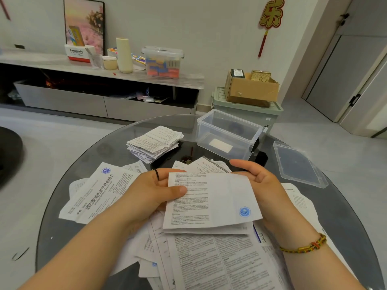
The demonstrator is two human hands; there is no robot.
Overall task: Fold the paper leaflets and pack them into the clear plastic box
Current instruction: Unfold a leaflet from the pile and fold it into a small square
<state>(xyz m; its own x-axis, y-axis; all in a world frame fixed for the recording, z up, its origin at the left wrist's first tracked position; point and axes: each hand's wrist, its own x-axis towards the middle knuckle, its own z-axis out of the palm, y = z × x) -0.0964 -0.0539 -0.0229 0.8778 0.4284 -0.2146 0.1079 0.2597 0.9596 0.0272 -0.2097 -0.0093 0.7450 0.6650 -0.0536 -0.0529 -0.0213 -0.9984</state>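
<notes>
Loose printed sheets (219, 258) lie heaped nearest, thin, creased and slick on the round glass table (62, 206). Above them the left hand (155, 191) pinches the half-folded leaflet (209, 201) by its left edge, and the right hand (257, 176) grips its right edge. The layers look uneven, so the next crease may run crooked. The springy folded stack (152, 143) could fan open. The clear box (228, 132) stands open just beyond.
</notes>
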